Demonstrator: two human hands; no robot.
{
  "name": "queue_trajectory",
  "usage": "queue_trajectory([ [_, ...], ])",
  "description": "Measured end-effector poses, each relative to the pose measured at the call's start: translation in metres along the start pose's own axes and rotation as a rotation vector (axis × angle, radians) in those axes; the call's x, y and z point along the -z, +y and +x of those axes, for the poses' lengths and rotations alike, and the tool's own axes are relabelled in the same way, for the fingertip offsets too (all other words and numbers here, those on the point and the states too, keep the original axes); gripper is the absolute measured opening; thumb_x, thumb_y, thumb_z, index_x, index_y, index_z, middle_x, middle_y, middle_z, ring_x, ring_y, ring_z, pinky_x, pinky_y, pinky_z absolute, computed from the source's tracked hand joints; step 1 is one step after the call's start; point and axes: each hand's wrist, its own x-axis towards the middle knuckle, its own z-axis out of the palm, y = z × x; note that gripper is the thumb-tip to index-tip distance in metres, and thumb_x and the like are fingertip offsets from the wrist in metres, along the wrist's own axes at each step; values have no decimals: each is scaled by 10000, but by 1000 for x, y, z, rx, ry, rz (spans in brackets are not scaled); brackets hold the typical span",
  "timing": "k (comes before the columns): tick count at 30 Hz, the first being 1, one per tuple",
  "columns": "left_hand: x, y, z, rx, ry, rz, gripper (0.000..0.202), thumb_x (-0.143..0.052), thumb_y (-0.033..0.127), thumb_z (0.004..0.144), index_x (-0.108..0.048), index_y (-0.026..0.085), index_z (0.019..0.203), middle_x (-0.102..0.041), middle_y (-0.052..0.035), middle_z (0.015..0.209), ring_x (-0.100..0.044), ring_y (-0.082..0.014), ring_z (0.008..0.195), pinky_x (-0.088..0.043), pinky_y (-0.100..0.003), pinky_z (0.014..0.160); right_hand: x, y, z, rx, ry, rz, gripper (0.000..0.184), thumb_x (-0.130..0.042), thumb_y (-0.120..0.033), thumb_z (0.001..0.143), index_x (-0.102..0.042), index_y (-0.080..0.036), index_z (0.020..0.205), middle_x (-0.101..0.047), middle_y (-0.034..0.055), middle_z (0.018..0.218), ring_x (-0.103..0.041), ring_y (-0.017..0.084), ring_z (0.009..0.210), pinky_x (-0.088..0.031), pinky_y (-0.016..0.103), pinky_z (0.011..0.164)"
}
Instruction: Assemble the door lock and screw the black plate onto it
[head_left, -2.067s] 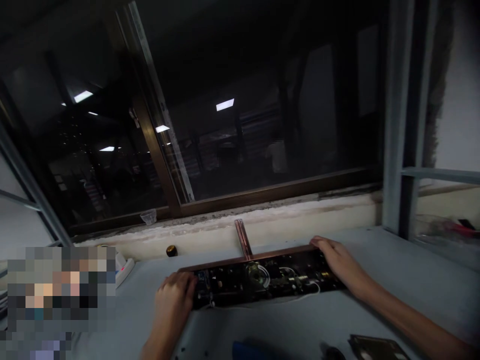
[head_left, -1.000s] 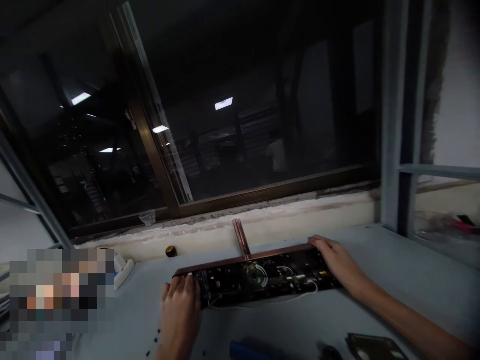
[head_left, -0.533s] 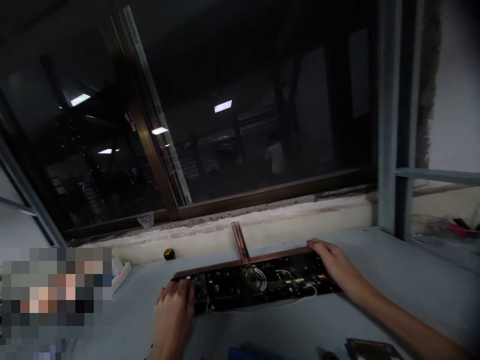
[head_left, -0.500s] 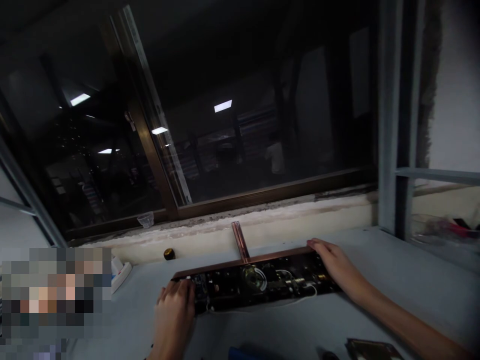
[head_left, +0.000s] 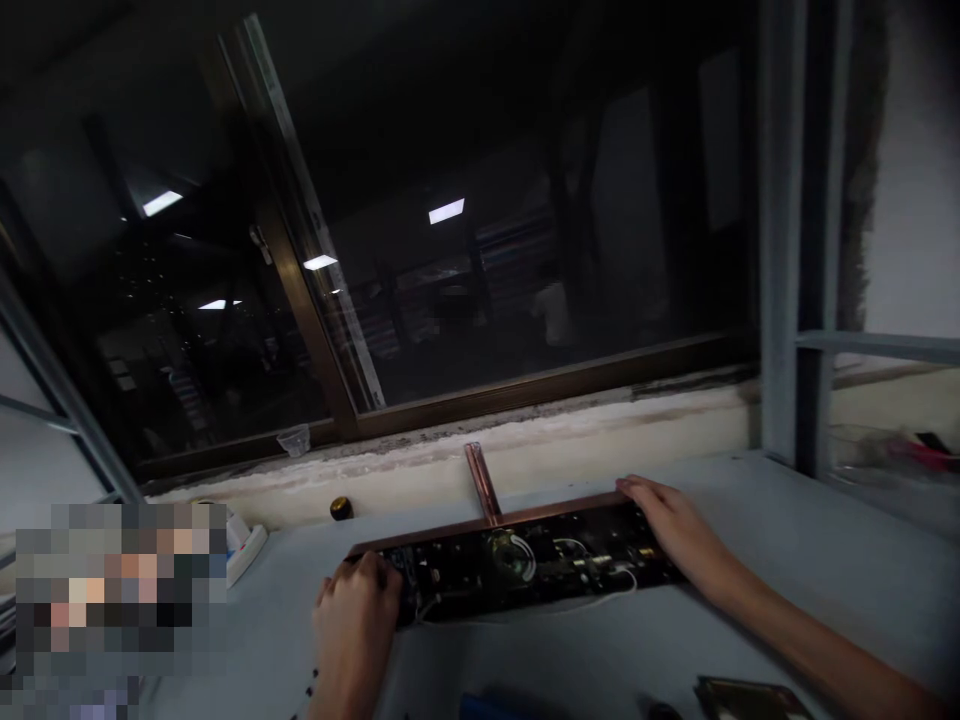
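Observation:
A long black device [head_left: 465,578] with a copper-coloured rim rests on the table, its inside turned toward me. Boards, a round part near the middle and a loose white wire [head_left: 607,597] show on it. My left hand [head_left: 360,610] is closed around its left end, fingers curled over the top edge. At the opposite end, my right hand [head_left: 664,520] grips the upper right corner, its fingertips on the copper rim. From behind the rim a copper-coloured post [head_left: 481,482] sticks up. What the device is, I cannot tell.
Behind the grey table [head_left: 810,560] runs a windowsill with a clear plastic cup [head_left: 294,440]. A small dark round cap [head_left: 341,508] and a white power strip [head_left: 247,555] lie at the back left. Near the front edge are a blue object [head_left: 495,706] and a dark flat item [head_left: 750,698].
My left hand has shifted slightly to the right and up along the left end. The device and my right hand look almost the same.

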Motion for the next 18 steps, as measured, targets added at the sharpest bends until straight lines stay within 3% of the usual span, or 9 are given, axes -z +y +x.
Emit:
queue_trajectory([
  [5, 2, 1, 3, 57, -76, -29, 258, -372, 303, 776, -617, 246, 834, -662, -66, 897, -590, -261, 858, -393, -316, 662, 0, 3, 0, 22, 8, -9, 263, -415, -411, 670, -490, -229, 495, -564, -8, 529, -542, 213, 644, -394, 261, 594],
  [12, 1, 5, 6, 76, -91, -34, 241, -384, 319, 760, -608, 240, 801, -666, -79, 854, -599, -277, 846, -405, -331, 650, -1, 5, 1, 21, -3, -21, 277, -413, -419, 684, -523, -214, 534, -574, -10, 552, -546, 211, 676, -387, 248, 600],
  [18, 2, 4, 5, 71, -93, -21, 267, -347, 319, 781, -597, 234, 824, -664, -92, 868, -599, -297, 850, -405, -348, 651, -1, 3, 0, 21, 0, -19, 265, -415, -407, 688, -481, -218, 515, -525, -27, 508, -512, 181, 590, -371, 238, 548],
])
